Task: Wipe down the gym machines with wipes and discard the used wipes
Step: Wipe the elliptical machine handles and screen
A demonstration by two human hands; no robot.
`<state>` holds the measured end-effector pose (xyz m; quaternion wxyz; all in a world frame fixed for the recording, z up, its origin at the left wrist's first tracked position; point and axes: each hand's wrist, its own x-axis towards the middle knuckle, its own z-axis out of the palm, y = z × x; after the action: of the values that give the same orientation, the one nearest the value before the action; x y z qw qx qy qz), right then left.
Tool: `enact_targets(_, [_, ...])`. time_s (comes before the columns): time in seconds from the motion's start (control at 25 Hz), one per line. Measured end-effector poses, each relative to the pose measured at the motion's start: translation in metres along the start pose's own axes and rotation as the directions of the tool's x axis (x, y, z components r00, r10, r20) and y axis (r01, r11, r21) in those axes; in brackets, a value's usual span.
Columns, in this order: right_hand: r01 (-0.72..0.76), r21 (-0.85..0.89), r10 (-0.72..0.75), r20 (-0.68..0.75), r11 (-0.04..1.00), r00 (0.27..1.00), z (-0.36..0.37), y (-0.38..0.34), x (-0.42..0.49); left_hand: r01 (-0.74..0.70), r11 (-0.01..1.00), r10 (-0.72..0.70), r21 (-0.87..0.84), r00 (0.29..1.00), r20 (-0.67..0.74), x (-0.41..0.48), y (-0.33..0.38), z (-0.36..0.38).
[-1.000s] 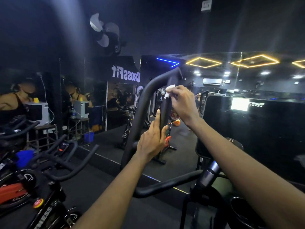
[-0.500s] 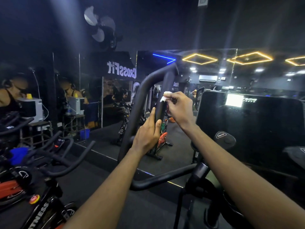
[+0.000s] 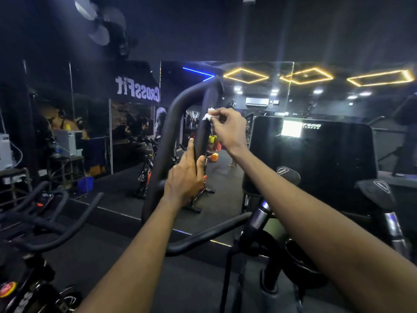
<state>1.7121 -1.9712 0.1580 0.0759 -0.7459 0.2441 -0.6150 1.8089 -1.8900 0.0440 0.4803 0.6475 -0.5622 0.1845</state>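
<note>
One wipe (image 3: 208, 114), right hand (image 3: 230, 129) | left hand (image 3: 184, 177) grips handlebar (image 3: 171, 123) | bike (image 3: 33, 222) beside

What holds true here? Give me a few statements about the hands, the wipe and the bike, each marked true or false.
1. The right hand pinches a small crumpled white wipe against the black curved handlebar. True.
2. The left hand holds a second wipe. False: it holds only the handlebar.
3. The rectangular screen on the black panel at right is dark. False: it glows white.
4. A small blue container stands low at left. True.
</note>
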Motion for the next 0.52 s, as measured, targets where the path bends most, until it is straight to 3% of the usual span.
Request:
enact_targets(0.12, [-0.013, 0.045, 0.013, 0.006, 0.999, 1.0, -0.003, -0.001, 0.004, -0.008, 0.999, 0.01, 0.034, 0.999, -0.044, -0.001, -0.001, 0.002])
enact_targets(0.28, [-0.007, 0.032, 0.0, 0.204, 0.999, 0.979, -0.028, 0.005, 0.012, 0.007, 0.994, 0.006, 0.112, 0.993, -0.115, -0.002, 0.004, 0.011])
enact_targets(0.36, [0.032, 0.04, -0.04, 0.235, 0.999, 0.971, -0.053, 0.01, 0.028, 0.024, 0.991, 0.0, 0.131, 0.984, -0.181, -0.003, 0.008, 0.016])
enact_targets(0.44, [0.088, -0.002, -0.085, 0.227, 0.996, 0.97, -0.081, 0.017, 0.053, -0.025, 0.983, 0.077, 0.18, 0.955, -0.286, -0.008, 0.008, 0.021])
enact_targets(0.52, [0.183, -0.166, -0.13, 0.287, 0.969, 0.949, -0.114, 0.027, 0.076, -0.166, 0.961, 0.238, 0.223, 0.905, -0.352, -0.017, 0.019, 0.032])
